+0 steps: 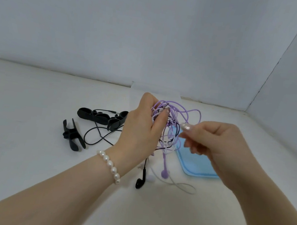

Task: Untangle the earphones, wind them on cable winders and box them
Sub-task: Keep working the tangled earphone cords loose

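My left hand (142,130) grips a tangled bundle of earphone cables (175,122), purple, white and black, lifted above the white table. A black earbud (140,181) and a purple earbud (164,173) dangle from the bundle near the table. My right hand (212,143) is just right of the bundle, thumb and fingers pinching at a purple strand. Two black cable winders lie to the left: a large one (102,118) and a smaller one (73,135). A loose black cable (95,136) loops between them.
A light blue lid or tray (199,164) lies flat under my right hand. A clear box (137,89), hard to make out, stands behind the bundle near the back wall. White walls close the table at the back and right.
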The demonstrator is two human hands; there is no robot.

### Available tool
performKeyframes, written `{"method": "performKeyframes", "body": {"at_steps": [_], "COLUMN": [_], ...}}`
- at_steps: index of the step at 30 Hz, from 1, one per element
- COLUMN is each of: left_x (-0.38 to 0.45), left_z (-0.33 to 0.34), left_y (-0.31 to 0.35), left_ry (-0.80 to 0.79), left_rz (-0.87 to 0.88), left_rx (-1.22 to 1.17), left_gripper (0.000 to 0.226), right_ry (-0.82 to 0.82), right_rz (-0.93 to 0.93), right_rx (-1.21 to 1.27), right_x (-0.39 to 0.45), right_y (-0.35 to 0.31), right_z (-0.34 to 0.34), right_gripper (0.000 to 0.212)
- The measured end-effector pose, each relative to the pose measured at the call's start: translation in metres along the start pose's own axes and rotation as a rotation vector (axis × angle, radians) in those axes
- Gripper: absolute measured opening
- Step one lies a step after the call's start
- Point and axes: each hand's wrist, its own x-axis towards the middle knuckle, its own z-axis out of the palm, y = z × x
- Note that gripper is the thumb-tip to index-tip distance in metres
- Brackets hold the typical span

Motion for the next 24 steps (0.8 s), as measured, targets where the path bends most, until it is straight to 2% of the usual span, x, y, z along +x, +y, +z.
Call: {"method": "performKeyframes", "body": {"at_steps": [2,5,9,13,17,20,24], "left_x": [0.000,-0.001,-0.002,-0.002,0.000,0.001,0.004], "left_z": [0.000,0.001,0.001,0.002,0.004,0.005,0.007], "left_y": [0.001,0.002,0.001,0.001,0.002,0.003,0.003], "left_ry": [0.002,0.006,0.009,0.016,0.045,0.076,0.116], "left_rz": [0.007,0.014,0.016,0.026,-0.047,-0.119,-0.238], "left_rx": [-0.007,-0.008,0.012,0.003,-0.093,-0.129,-0.222], "left_gripper": [0.024,0.025,0.026,0.019,0.015,0.022,0.021], "right_ry": [0.032,0.067,-0.034,-0.094,-0.273,-0.363,-0.365], "right_rz": [0.028,0.052,0.088,0.108,0.133,0.128,0.129], "right_rx": [-0.050,-0.065,0.036,0.257,0.549,0.620,0.644], "right_x": [0.000,0.002,0.005,0.008,0.011,0.014,0.018], "right_y": [0.000,0.004,0.010,0.016,0.025,0.030,0.036], "right_z": [0.003,0.000,0.000,0.000,0.001,-0.001,-0.006], "right_gripper": [0.031,0.028,0.007,0.016,0.019,0.029,0.033]}}
